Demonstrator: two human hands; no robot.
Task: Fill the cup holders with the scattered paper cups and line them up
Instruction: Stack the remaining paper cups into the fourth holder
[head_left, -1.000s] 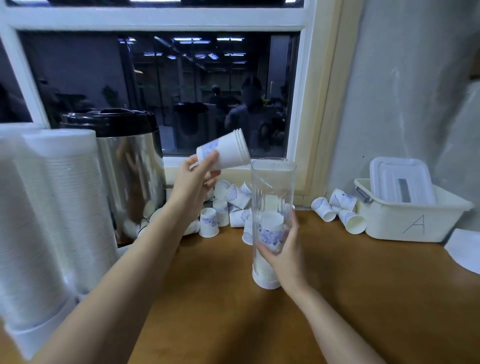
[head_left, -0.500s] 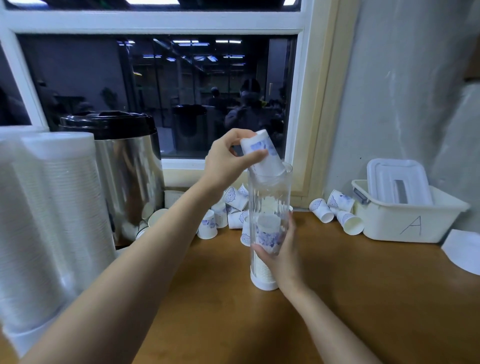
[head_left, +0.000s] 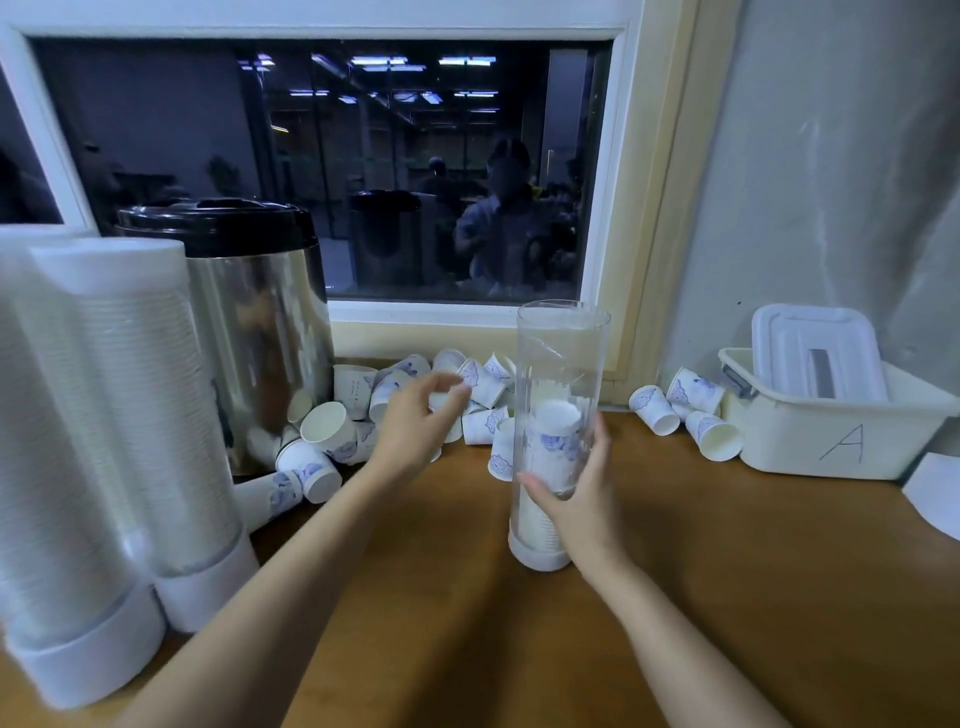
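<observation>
A clear tube cup holder (head_left: 558, 353) stands upright on the wooden table, its lower half filled with stacked white paper cups with blue print (head_left: 555, 431). My right hand (head_left: 576, 488) grips the tube at mid height. My left hand (head_left: 418, 421) hovers with relaxed fingers over the scattered paper cups (head_left: 483, 387) heaped under the window sill, and holds nothing that I can see. Three more loose cups (head_left: 683, 413) lie to the right of the tube.
Two full cup holders (head_left: 119, 415) stand at the left edge. A steel urn with a black lid (head_left: 249, 322) sits behind them. A white bin marked A (head_left: 831, 431) with a lid inside is at the right, by a paper sheet (head_left: 935, 491).
My left hand dropped its cup into the tube, then moved down and left to the pile of loose cups. My right hand stayed on the tube.
</observation>
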